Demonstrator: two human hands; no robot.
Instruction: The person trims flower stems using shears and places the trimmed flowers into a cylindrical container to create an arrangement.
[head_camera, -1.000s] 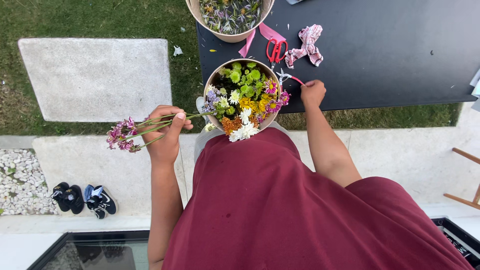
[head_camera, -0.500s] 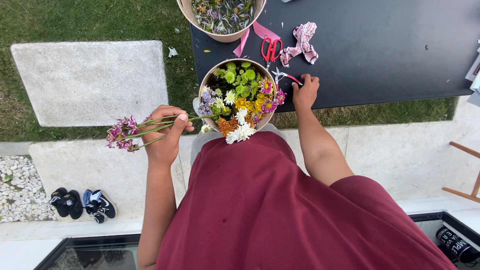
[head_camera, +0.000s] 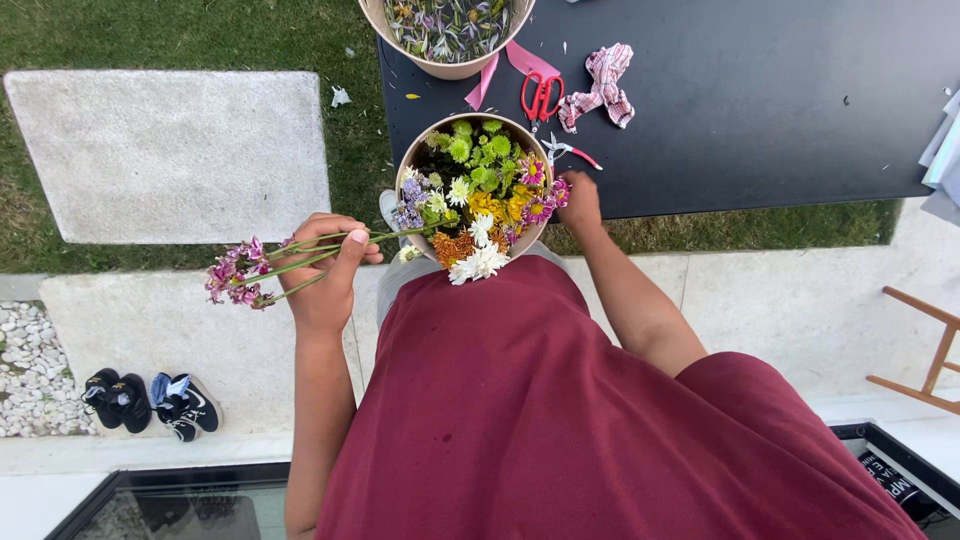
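Note:
My left hand (head_camera: 325, 268) is shut on a small bunch of pink and purple flowers (head_camera: 240, 275). Their green stems run right toward a tan bucket (head_camera: 408, 165) packed with green, yellow, orange, white and pink flowers. My right hand (head_camera: 580, 195) rests at the edge of the black table (head_camera: 760, 90), right of that bucket, with its fingers curled. It sits just below small snips with red handles (head_camera: 570, 152). Whether its fingertips grip the snips is hidden.
A second tan bucket (head_camera: 380, 25) holding cut stems stands at the table's far edge. Beside it lie a pink ribbon (head_camera: 497, 70), red scissors (head_camera: 541, 95) and a checked cloth (head_camera: 603, 85). On the ground are grass, a concrete slab (head_camera: 170, 150), dark shoes (head_camera: 150, 400) and a wooden chair leg (head_camera: 925, 345).
My right hand has drawn slightly back from the snips toward the table's edge and the bucket. My left hand still holds the flowers out to the left.

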